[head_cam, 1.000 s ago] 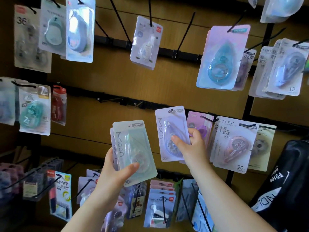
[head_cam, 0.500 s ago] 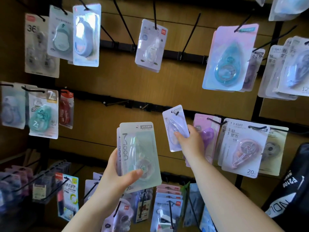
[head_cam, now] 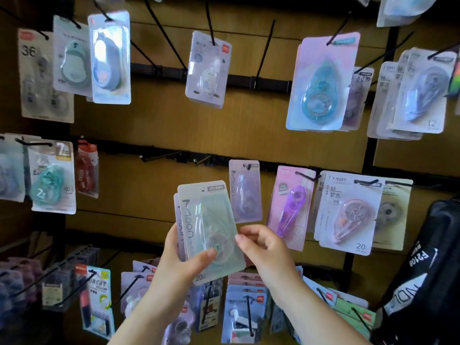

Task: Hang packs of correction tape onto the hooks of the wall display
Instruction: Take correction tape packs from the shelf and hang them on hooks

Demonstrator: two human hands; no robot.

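A person is standing in front of a wooden wall display (head_cam: 161, 120) fitted with black rails and long black hooks, seen from their own eye level. Their left hand (head_cam: 184, 267) is gripping a small stack of packs (head_cam: 209, 220) of correction tape, with the thumb pressing across the lower front and the fingers wrapping behind. The stack is being held upright, just in front of the middle row of the display. The front pack is pale green with a clear bubble over the tape dispenser.

Their right hand (head_cam: 263, 247) is sitting just beside the stack, with its fingers curling inward and a fingertip meeting the right edge of the front pack. It is not possible to tell whether this hand is actually gripping the pack. The two hands are close together.

Directly above the right hand, a lilac pack (head_cam: 245, 192) is hanging from a hook (head_cam: 247, 166). To its right, a pink pack with a purple dispenser (head_cam: 290, 207) and a white pack (head_cam: 348, 212) are hanging on neighbouring hooks. Two bare hooks (head_cam: 159, 156) are sticking out to the left of the lilac pack. More packs are hanging in the rows above and below. A black bag (head_cam: 428, 270) is showing at the right edge.
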